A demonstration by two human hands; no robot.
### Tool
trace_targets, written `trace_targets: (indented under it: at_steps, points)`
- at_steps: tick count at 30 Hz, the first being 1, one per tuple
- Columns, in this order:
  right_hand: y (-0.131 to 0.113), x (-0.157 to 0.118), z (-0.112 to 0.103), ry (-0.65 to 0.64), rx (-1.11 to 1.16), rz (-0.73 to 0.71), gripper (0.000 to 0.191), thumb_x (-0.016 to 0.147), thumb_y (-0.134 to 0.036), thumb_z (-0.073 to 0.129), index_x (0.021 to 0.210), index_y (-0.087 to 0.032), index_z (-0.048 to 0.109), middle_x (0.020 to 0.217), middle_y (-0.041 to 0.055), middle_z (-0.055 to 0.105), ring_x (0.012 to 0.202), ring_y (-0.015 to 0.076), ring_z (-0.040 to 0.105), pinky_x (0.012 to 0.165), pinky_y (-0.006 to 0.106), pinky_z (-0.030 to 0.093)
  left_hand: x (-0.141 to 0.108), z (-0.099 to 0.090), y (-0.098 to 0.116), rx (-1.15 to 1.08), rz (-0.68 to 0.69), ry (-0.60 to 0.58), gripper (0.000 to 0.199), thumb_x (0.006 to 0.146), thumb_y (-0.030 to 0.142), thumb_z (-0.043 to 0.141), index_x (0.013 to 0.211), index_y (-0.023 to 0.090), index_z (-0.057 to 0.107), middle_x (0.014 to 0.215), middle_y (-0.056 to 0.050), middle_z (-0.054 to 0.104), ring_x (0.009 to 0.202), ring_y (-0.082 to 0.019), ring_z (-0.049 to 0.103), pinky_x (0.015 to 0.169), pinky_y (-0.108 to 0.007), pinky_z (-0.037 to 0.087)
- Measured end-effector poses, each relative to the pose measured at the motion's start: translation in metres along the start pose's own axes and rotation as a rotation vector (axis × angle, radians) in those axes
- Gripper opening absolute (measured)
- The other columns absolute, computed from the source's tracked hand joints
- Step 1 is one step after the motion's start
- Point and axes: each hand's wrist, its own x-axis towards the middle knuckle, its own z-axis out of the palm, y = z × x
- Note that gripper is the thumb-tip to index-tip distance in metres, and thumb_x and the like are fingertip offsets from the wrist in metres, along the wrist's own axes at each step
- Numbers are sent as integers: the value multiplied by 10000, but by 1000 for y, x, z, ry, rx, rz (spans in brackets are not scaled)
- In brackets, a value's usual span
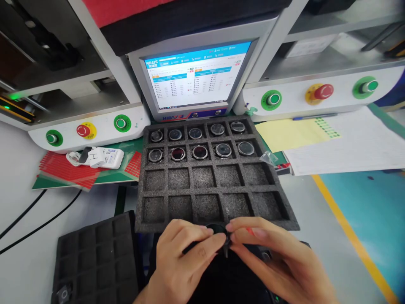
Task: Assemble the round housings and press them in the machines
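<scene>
Close to my body, below the front edge of the foam tray, both hands meet around a small dark round watch case [217, 228]. My left hand [185, 255] pinches it between thumb and fingers, covering much of it. The fingertips of my right hand [272, 249] are closed at its right side, where a small black piece [226, 249] hangs down; its kind is unclear. A bit of red shows on a right finger. In the grey foam tray [218, 165], several round watch cases [200, 152] fill the two back rows; the two front rows hold none.
A monitor [196, 80] stands behind the tray, between machines with green buttons and red emergency stops [324, 91]. Red sticker sheets [68, 169] and a white device [109, 157] lie left, papers [351, 143] and a pen [314, 116] right. Another foam tray [95, 257] sits lower left.
</scene>
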Motion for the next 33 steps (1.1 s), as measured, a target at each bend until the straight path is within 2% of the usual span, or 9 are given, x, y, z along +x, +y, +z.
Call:
trace_targets:
  at_steps: [2, 4, 9, 12, 17, 22, 26, 29, 33]
  points:
    - [0, -3, -1, 49, -99, -85, 590, 922, -44, 612, 1428, -290, 435, 897, 13, 755, 828, 173, 745, 760, 258, 644, -1, 0, -1, -26, -3, 6, 182, 989, 146, 539, 1044, 153, 712, 855, -37, 717, 792, -128, 671, 684, -231, 564]
    - [-1, -4, -2, 66, -177, -126, 640, 916, -47, 630, 1476, -258, 404, 873, 10, 766, 815, 173, 750, 751, 250, 646, -2, 0, -1, -47, -8, 16, 174, 989, 159, 546, 1048, 156, 710, 849, -36, 715, 782, -128, 669, 673, -234, 563]
    - [-4, -1, -3, 95, -238, -169, 226, 952, -59, 597, 1151, -161, 635, 856, 34, 758, 802, 135, 739, 724, 176, 618, -2, 0, -4, -66, -15, -3, 181, 1003, 183, 526, 1041, 161, 702, 841, -34, 717, 765, -131, 659, 658, -245, 550]
    - [-5, 1, -2, 10, -232, -166, 167, 985, -66, 553, 1108, -138, 639, 883, 45, 751, 910, 138, 715, 798, 188, 598, -1, -4, -6, -79, -11, -66, 190, 1009, 208, 517, 1028, 161, 701, 846, -31, 717, 745, -128, 639, 655, -242, 534]
    - [-7, 2, -3, -137, -97, -74, 163, 1024, -124, 497, 1168, -157, 566, 906, 57, 685, 836, 140, 655, 721, 227, 586, -5, -8, -11, -152, -36, -149, 188, 1007, 241, 528, 1053, 180, 700, 825, -15, 707, 722, -119, 624, 637, -229, 507]
    - [-12, -1, -2, -258, -78, -84, 203, 1027, -72, 402, 1180, -148, 511, 931, 68, 646, 953, 171, 616, 878, 299, 568, -11, -7, -11, -201, -58, -151, 156, 991, 225, 558, 1055, 186, 694, 828, -14, 704, 730, -122, 628, 644, -232, 505]
    - [-10, -4, 7, -125, -25, -118, 229, 980, -19, 444, 1136, -176, 505, 888, 33, 652, 856, 151, 636, 933, 358, 566, -12, -8, -11, -193, -54, -105, 158, 990, 238, 562, 1034, 174, 700, 808, -19, 707, 708, -117, 631, 624, -222, 508]
    - [-7, -3, 15, 21, -14, -150, 284, 939, 12, 504, 1150, -178, 510, 888, 25, 681, 856, 139, 670, 912, 317, 577, -12, -9, -12, -192, -53, -78, 166, 992, 240, 558, 1024, 168, 705, 805, -20, 707, 705, -109, 633, 625, -211, 512]
    - [-8, -1, 18, 56, -77, -126, 177, 961, -41, 544, 1091, -158, 565, 861, 19, 702, 830, 117, 686, 928, 265, 566, -13, -9, -14, -176, -52, -58, 167, 989, 246, 566, 1014, 162, 708, 794, -25, 709, 698, -109, 639, 620, -204, 518]
